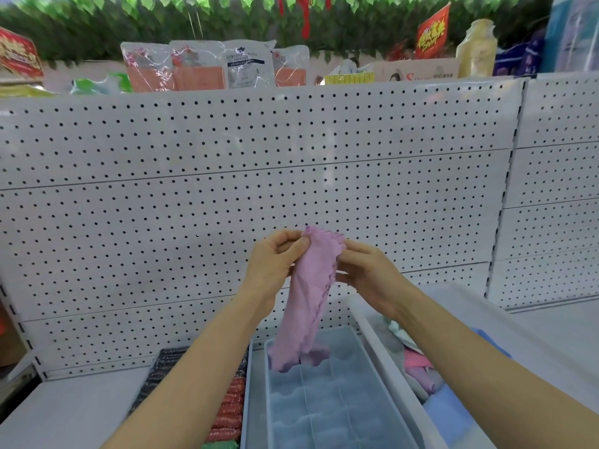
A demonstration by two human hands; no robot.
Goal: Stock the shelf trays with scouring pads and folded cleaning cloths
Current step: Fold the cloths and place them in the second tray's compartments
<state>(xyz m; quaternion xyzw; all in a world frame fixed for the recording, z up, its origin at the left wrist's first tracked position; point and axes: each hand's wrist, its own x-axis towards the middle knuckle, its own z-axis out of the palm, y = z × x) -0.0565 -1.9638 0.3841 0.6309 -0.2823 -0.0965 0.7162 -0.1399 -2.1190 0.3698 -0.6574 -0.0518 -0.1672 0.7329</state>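
Note:
A pink cleaning cloth (308,293) with a scalloped edge hangs lengthwise in front of the white pegboard. My left hand (275,264) pinches its top left corner and my right hand (366,273) pinches its top right edge. The cloth's lower end dangles into a pale blue compartment tray (327,413) on the shelf. Left of that tray lie dark scouring pads (162,371) with red ones (230,413) and a green one (220,445) beside them. To the right, a white bin (379,345) holds several loose cloths (418,367) in pink, grey and blue.
The white pegboard back panel (227,189) rises right behind the trays. Packaged goods (210,66), a bottle (476,50) and boxes stand on top of it. The grey shelf deck (74,413) extends to the left; a second shelf bay (557,189) adjoins at right.

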